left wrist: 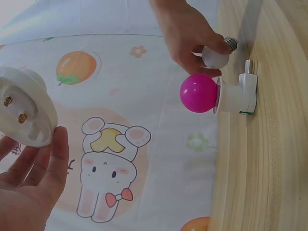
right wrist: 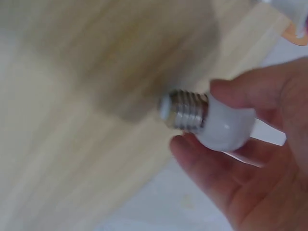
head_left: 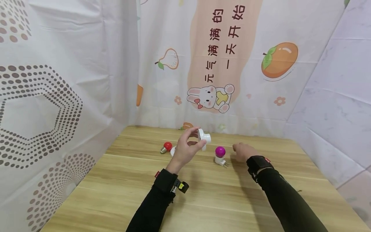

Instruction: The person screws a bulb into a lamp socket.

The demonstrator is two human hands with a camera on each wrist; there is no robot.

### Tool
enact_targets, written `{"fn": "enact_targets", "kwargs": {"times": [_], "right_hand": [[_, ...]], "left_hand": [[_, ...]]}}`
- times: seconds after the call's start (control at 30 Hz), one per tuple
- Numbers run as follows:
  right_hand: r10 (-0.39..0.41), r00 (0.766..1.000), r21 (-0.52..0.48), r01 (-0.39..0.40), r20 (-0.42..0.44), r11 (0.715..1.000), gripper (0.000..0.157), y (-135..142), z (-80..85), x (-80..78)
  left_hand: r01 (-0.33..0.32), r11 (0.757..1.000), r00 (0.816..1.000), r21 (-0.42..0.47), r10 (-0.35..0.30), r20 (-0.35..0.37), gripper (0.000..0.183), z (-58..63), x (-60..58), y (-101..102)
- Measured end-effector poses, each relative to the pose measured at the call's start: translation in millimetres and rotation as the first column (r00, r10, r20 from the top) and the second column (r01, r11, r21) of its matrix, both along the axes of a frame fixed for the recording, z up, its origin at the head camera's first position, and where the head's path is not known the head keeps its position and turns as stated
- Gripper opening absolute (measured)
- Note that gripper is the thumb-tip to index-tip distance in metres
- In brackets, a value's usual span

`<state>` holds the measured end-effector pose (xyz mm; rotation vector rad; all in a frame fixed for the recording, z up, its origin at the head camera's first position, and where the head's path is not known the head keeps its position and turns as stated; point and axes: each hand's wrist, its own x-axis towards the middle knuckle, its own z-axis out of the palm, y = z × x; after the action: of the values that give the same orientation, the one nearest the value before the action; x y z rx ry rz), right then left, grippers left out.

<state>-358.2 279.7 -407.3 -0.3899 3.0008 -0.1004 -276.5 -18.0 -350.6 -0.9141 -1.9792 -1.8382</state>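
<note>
My left hand (head_left: 185, 149) holds a white lamp socket (head_left: 204, 138) above the table by its round base. In the left wrist view, brass contacts show on the underside of this lamp socket (left wrist: 29, 108). My right hand (head_left: 242, 152) grips a white light bulb (right wrist: 226, 126) between thumb and fingers, its metal screw end bare. From the head the bulb is hidden by the hand. Between the hands, a magenta bulb (head_left: 220, 151) sits in a white plug-in socket (head_left: 220, 160) lying on the table, prongs toward the right.
A red bulb (head_left: 167, 146) lies on the wooden table (head_left: 130, 180) at the left. Beside it, a white round piece (head_left: 173, 151) is partly covered by my left hand. A printed curtain (head_left: 162, 87) hangs along the table's far edge.
</note>
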Motion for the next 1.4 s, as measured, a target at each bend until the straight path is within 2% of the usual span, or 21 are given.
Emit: {"fn": "enact_targets", "kwargs": {"times": [0.13,0.27,0.43,0.57,0.7,0.77,0.9,0.97,1.13,1.4], "right_hand": [[-0.003,0.996,0.013,0.002,0.088,1.0,0.023,-3.4,20.9,5.8],[0.008,0.985,-0.013,-0.006,0.172,1.0,0.025,-10.4,40.1,12.6],[0.049,0.97,-0.101,-0.026,0.237,0.995,0.029,-20.5,55.6,18.1],[0.095,0.962,-0.185,-0.047,0.257,0.982,0.031,-26.9,69.7,25.3],[0.15,0.962,-0.274,-0.084,0.229,0.958,0.037,-30.9,83.6,36.7],[0.165,0.962,-0.338,-0.083,0.22,0.937,0.04,-32.1,87.8,42.5],[0.171,0.966,-0.487,-0.057,0.194,0.871,0.044,-33.8,88.4,53.0],[0.181,0.968,-0.57,-0.05,0.175,0.82,0.044,-34.4,85.4,57.6],[0.17,0.984,-0.717,-0.08,0.054,0.692,0.046,-38.1,78.1,68.0],[0.122,0.99,-0.876,-0.122,-0.073,0.466,0.05,-45.5,73.4,82.4]], "left_hand": [[0.005,1.0,1.0,0.003,-0.005,-0.006,0.051,0.6,2.0,-0.7],[0.001,1.0,1.0,-0.013,-0.001,0.002,0.052,-1.8,-1.5,0.0],[-0.007,1.0,1.0,-0.024,0.007,0.013,0.054,-16.8,-18.0,2.5],[-0.004,1.0,1.0,-0.023,0.005,0.022,0.055,-26.3,-27.4,2.8],[0.0,1.0,1.0,-0.022,0.001,0.016,0.055,-28.4,-29.8,2.4],[0.002,1.0,1.0,-0.021,-0.002,0.011,0.054,-28.4,-30.0,2.2],[0.007,1.0,1.0,-0.019,-0.007,0.018,0.053,-28.9,-29.9,1.6],[0.011,1.0,1.0,-0.015,-0.011,0.026,0.053,-29.2,-29.6,1.4],[0.01,1.0,0.999,-0.01,-0.009,0.039,0.054,-29.9,-29.8,0.4],[0.006,1.0,0.998,-0.004,-0.006,0.062,0.053,-28.1,-29.4,-2.6]]}}
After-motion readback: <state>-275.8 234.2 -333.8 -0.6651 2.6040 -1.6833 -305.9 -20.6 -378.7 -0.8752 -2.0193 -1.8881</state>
